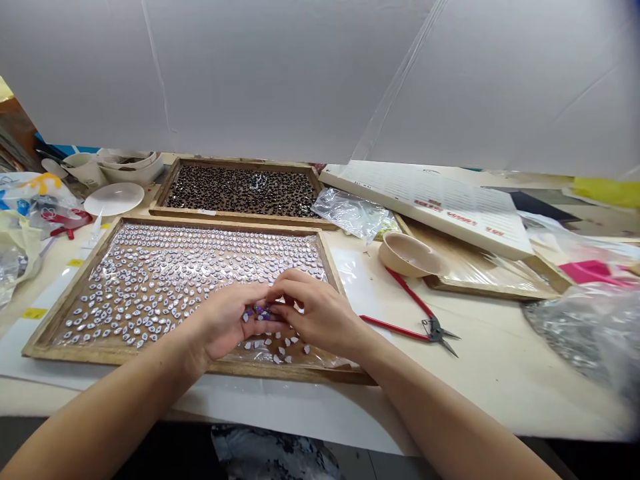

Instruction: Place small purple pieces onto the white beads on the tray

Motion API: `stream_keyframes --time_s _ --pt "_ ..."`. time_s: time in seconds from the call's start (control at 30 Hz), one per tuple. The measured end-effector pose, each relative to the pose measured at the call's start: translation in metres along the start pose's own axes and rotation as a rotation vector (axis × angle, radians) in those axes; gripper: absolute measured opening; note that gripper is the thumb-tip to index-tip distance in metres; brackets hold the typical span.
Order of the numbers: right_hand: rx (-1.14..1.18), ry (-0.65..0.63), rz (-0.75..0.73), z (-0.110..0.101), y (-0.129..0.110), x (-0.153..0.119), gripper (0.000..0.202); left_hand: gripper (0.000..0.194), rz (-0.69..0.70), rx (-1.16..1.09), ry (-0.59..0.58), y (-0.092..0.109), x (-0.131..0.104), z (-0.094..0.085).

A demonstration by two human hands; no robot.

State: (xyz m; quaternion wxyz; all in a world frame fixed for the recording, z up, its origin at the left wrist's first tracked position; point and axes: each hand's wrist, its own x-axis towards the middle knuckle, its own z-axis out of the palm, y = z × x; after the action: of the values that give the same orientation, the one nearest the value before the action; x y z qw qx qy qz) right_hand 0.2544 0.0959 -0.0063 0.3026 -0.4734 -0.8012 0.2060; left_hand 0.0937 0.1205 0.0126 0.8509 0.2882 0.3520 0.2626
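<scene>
Over the right part of a wooden-framed tray (67, 303), both my hands are close together. My left hand (225, 320) is cupped palm up around several small shiny purple and white rhinestones (260, 311). The fingers of my right hand (315, 310) are bent and pinched at those pieces, but what lies between the fingertips is too small to make out. Beneath the hands, several drop-shaped pale rhinestones (150, 287) lie spread on the tray's clear film, in tidy rows at the back and more loosely toward the front.
Behind stands a second wooden tray (160, 193) with dark stones. Red-handled pliers (434, 330) and a tan bowl (407, 257) lie to the right, near a long white box (435, 207) and plastic bags (585, 333). A white plate (114, 199) and tubs (133, 170) stand back left.
</scene>
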Motion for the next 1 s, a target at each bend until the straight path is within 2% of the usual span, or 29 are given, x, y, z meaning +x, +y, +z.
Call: stream_keyframes --time_s 0.1,0.2,0.3,0.37,0.43,0.53,0.6,0.83,1.0 --pt "0.131 0.037 0.06 -0.006 0.0 0.001 0.013 0.015 -0.024 0.055 -0.037 0.003 -0.002 0.001" --pt "0.27 0.146 0.153 -0.015 0.004 0.002 0.008 0.011 -0.041 0.107 0.043 0.01 -0.005 0.001" --pt "0.329 0.188 0.257 -0.022 0.009 0.001 0.007 0.014 0.043 0.117 0.139 0.017 -0.004 -0.003" --pt "0.294 0.143 0.286 -0.022 0.011 0.0 0.005 0.016 0.112 0.101 0.159 0.021 -0.002 -0.006" --pt "0.212 0.038 0.278 -0.018 0.01 -0.001 0.009 0.016 0.143 0.082 0.166 0.023 0.0 -0.008" --pt "0.05 -0.126 0.222 -0.009 0.005 -0.001 0.017 0.015 0.132 0.071 0.162 0.022 0.001 -0.009" --pt "-0.05 -0.189 0.181 -0.004 0.002 -0.001 0.016 0.015 0.121 0.078 0.154 0.02 0.002 -0.009" --pt "-0.19 -0.287 0.134 0.004 0.004 0.0 0.014 0.016 0.123 0.077 0.137 0.017 0.001 -0.008" --pt "-0.174 -0.271 0.118 0.012 0.01 0.0 0.015 0.016 0.108 0.084 0.147 0.017 0.0 -0.006"
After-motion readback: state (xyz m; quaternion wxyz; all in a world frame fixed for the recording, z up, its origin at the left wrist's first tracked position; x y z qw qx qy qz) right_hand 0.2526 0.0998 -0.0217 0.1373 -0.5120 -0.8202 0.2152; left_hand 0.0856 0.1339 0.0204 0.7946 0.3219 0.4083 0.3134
